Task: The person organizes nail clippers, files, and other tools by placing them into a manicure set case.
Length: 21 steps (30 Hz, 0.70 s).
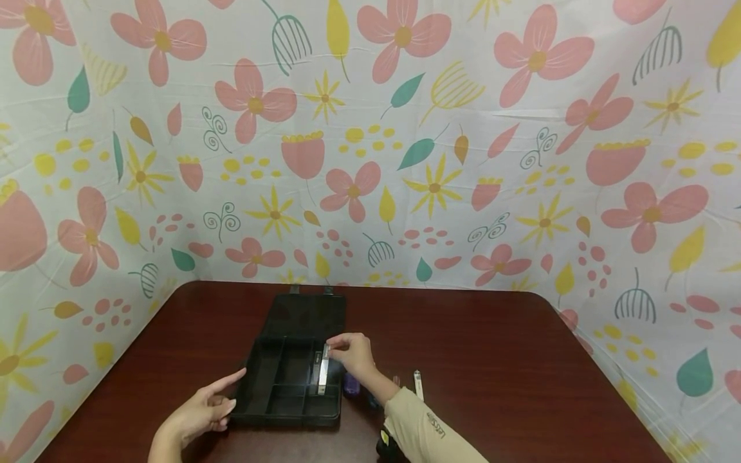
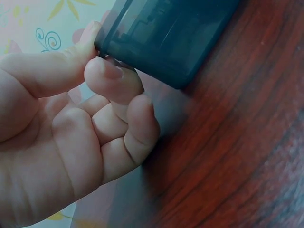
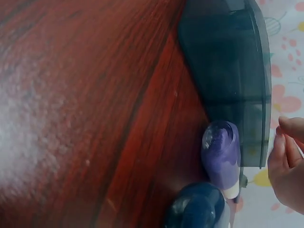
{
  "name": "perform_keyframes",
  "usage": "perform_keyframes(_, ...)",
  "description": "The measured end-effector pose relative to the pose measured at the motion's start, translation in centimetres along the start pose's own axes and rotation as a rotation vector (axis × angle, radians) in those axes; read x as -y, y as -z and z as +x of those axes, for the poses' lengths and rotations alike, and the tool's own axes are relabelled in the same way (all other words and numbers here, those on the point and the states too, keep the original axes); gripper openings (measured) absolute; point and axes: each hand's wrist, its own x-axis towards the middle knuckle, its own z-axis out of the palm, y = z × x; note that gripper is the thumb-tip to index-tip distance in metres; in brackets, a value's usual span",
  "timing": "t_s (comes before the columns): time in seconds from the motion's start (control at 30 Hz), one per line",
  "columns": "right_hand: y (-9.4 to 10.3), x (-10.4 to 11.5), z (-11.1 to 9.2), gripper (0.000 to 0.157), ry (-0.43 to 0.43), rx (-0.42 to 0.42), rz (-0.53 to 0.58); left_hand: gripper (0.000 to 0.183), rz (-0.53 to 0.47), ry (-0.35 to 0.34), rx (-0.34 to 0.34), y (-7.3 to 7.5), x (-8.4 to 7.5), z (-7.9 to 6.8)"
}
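Note:
A black compartment box (image 1: pixel 286 415) lies on the table, its lid folded back. My left hand (image 1: pixel 199 411) holds its left side near the front corner. The index finger reaches along the wall, and the other fingers curl below the rim in the left wrist view. Over the right-hand compartments, my right hand (image 1: pixel 353 355) pinches the upper end of a slim silver nail clipper (image 1: pixel 323 373) between thumb and fingertips. The clipper's lower end points down into the box. In the right wrist view the pinching fingers appear beside the box wall (image 3: pixel 228 61), the clipper hidden.
Just right of the box stand a purple bottle (image 3: pixel 223 154) and a dark blue rounded item (image 3: pixel 197 209). Another nail clipper (image 1: pixel 418 386) lies beyond the right forearm. A black item (image 1: pixel 386 445) shows partly below the sleeve. Floral cloth (image 1: pixel 370 193) hangs behind the table.

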Motion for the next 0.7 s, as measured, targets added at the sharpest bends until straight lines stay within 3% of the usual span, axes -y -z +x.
perform_keyframes(0.1,0.4,0.1,0.0,0.012,0.055,0.018,-0.066,0.068,-0.006,0.000,0.006,0.0,0.0,0.0)
perform_keyframes(0.37,0.9,-1.6,0.0,0.021,0.210,0.077,-0.073,0.068,-0.018,-0.010,0.022,0.1,0.1,0.0)
perform_keyframes(0.7,0.8,-1.0,-0.3,0.020,0.101,0.099,-0.206,0.067,-0.020,-0.008,0.020,0.1,0.0,0.0)
